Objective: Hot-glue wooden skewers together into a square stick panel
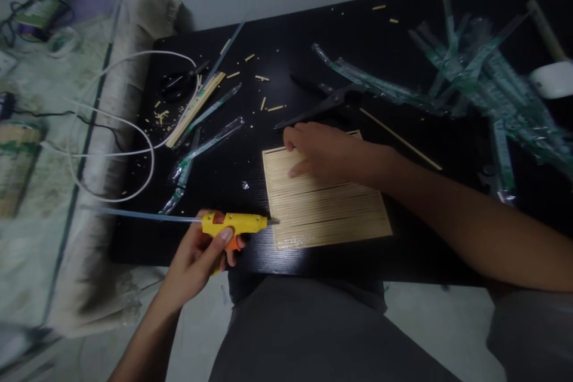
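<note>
My left hand (191, 264) is closed round the handle of a yellow hot glue gun (244, 223), with the fingers near its orange trigger. The metal nozzle points right, over the left edge of a panel of thin bamboo sticks (329, 209) laid side by side. A long clear glue stick (156, 215) juts from the gun's back. My right hand (320, 149) rests over the panel's upper part. Its thumb and index finger are bent but apart, and its other fingers are partly hidden. Shiny glue shows along the panel's near left edge.
Beyond the panel lie black-handled cutters (320, 106) and a single stick (400, 138). A stick bundle (197, 108), black scissors (176, 83) and a looped white cable (152, 161) are at left. Green-printed plastic wrappers (483, 71) are heaped at right, near a white case (553, 80).
</note>
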Demonstrator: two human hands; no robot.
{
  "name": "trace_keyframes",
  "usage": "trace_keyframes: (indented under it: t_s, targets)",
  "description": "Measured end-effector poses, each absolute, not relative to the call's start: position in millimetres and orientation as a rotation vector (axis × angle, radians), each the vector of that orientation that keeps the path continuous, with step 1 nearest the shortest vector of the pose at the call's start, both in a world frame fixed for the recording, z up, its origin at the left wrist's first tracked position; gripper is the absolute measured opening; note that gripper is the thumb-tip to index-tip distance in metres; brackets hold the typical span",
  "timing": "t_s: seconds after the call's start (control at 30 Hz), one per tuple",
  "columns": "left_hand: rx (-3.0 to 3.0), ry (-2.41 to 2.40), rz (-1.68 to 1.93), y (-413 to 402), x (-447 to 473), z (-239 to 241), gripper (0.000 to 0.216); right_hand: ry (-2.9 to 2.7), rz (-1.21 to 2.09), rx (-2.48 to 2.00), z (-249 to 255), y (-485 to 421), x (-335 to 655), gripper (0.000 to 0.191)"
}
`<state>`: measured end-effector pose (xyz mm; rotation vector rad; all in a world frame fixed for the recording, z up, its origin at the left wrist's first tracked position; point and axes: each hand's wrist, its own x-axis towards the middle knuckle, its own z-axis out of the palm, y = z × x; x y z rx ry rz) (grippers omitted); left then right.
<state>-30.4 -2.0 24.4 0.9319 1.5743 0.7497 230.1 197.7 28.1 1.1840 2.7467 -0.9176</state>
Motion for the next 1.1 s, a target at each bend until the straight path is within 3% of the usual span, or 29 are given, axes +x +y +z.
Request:
trace_keyframes:
  t_s: [0.33, 1.1]
  targets:
    - [1.125, 1.641, 0.833, 10, -26, 19, 0.03, 2.753, -0.939, 1.175, 27, 198, 231, 0.036]
    - [0.948, 1.88, 0.809, 31, -22, 24, 0.047, 2.756, -0.942, 1.172, 26, 199, 231, 0.037]
